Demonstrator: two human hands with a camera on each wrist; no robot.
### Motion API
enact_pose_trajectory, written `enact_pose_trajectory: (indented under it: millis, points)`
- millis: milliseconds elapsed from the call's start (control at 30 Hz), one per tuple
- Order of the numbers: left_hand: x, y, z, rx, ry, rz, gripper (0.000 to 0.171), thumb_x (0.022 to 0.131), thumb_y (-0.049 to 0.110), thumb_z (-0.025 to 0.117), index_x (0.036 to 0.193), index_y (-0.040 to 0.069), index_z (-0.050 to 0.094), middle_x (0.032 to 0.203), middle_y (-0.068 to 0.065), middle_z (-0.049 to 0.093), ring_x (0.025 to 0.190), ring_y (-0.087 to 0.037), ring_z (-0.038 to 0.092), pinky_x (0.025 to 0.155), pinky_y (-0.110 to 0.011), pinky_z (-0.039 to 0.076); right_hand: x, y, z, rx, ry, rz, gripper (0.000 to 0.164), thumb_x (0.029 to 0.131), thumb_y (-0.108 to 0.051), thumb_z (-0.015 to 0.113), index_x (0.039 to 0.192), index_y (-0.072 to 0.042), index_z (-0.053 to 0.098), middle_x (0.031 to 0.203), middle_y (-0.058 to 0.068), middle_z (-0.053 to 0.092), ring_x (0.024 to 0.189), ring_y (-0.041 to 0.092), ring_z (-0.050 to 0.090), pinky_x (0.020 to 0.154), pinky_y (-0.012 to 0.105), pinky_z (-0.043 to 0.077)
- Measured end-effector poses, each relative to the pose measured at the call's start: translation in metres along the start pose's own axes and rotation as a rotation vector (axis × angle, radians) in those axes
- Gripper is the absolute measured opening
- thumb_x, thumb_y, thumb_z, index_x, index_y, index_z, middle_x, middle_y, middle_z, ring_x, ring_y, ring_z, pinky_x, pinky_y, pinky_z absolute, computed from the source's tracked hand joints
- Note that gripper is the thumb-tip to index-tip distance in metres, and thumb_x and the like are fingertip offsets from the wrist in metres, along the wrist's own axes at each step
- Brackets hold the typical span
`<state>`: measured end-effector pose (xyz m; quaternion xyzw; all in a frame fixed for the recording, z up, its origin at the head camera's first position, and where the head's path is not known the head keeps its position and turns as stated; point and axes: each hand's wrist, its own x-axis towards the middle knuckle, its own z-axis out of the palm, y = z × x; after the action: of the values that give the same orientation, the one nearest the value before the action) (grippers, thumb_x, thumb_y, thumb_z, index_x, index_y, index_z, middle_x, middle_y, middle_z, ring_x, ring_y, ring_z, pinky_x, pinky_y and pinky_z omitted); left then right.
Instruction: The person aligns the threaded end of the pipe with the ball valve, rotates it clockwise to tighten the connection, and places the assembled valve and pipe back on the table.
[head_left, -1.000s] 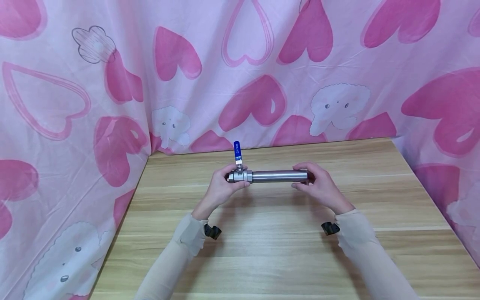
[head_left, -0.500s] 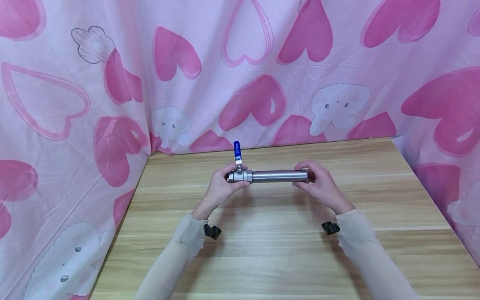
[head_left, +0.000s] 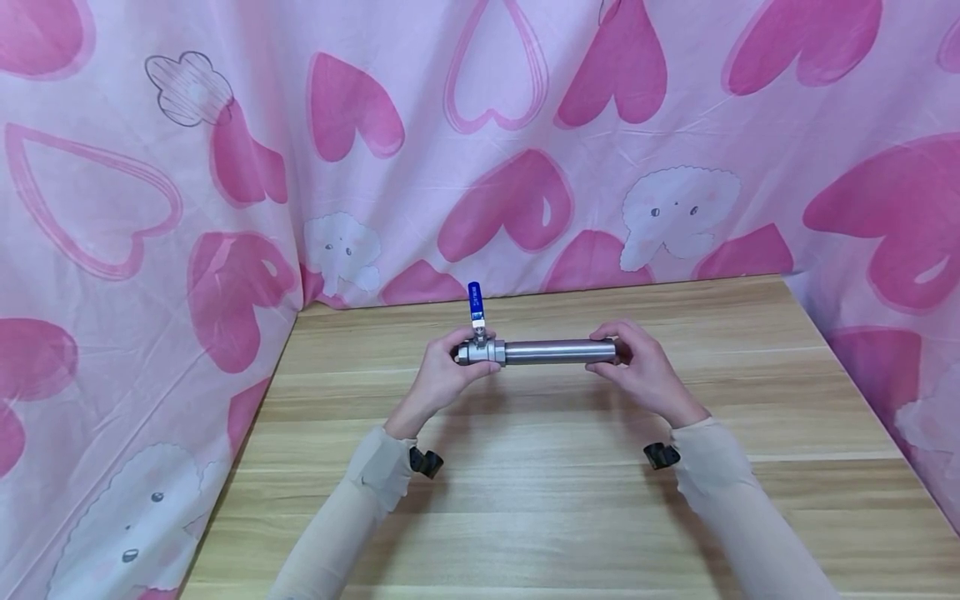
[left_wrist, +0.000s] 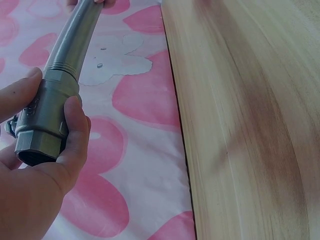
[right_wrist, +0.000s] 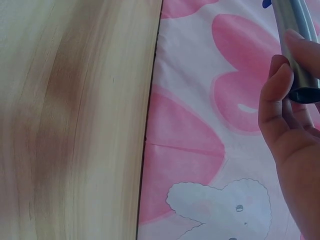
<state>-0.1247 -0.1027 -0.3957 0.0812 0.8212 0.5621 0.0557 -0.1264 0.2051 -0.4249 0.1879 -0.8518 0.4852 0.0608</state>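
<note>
Left hand (head_left: 441, 375) is clamped on the valve body (head_left: 480, 353), with the thumb along the near side. Right hand (head_left: 641, 367) is clamped on the opposite end of the steel pipe (head_left: 558, 352), with fingers on the far side and the thumb on the near side. Valve body and steel pipe are joined end to end in one straight line; ring-like thread turns are visible at the joint in the left wrist view. A blue lever (head_left: 474, 300) projects from the valve body at approximately a right angle to the steel pipe. The free pipe end shows a dark bore in the right wrist view.

Position: both joined parts are held above the wooden table (head_left: 540, 517), about midway between its left and right edges and roughly parallel to its far edge. In the head view, the lever tip overlaps the patterned cloth (head_left: 420, 125) behind that far edge. Shadows fall on the table below the hands. A black device (head_left: 426, 462) is located at the left sleeve cuff (head_left: 378, 471).
</note>
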Motion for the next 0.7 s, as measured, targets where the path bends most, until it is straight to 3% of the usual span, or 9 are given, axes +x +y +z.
enact_pose_trajectory:
  millis: [333, 567, 700]
  points:
    - [0.0011, 0.0002, 0.0008, -0.020, -0.004, 0.000, 0.051, 0.074, 0.014, 0.083, 0.122, 0.012, 0.065, 0.116, -0.005, 0.067, 0.098, -0.019, 0.059, 0.082, -0.029, 0.052, 0.0011, -0.0008, -0.0015, -0.014, 0.000, -0.009, 0.039, 0.078, -0.004, 0.079, 0.110, -0.013, 0.060, 0.107, 0.001, 0.058, 0.085, 0.013, 0.056, 0.072, 0.018, 0.050]
    - [-0.0003, 0.0019, 0.0005, -0.012, -0.002, -0.003, 0.045, 0.075, 0.016, 0.083, 0.117, 0.023, 0.068, 0.115, -0.003, 0.066, 0.098, -0.019, 0.059, 0.082, -0.031, 0.051, -0.0002, -0.0015, -0.0026, -0.001, -0.003, -0.021, 0.039, 0.077, -0.007, 0.080, 0.111, -0.013, 0.062, 0.107, 0.002, 0.060, 0.086, 0.010, 0.056, 0.072, 0.016, 0.049]
    - [-0.0014, 0.0024, 0.0002, -0.008, -0.001, -0.002, 0.045, 0.075, 0.016, 0.083, 0.116, 0.023, 0.068, 0.115, -0.003, 0.066, 0.098, -0.020, 0.059, 0.083, -0.032, 0.051, -0.0006, -0.0024, -0.0030, -0.007, -0.002, -0.016, 0.039, 0.077, -0.009, 0.080, 0.111, -0.014, 0.062, 0.106, 0.001, 0.061, 0.086, 0.010, 0.056, 0.073, 0.016, 0.048]
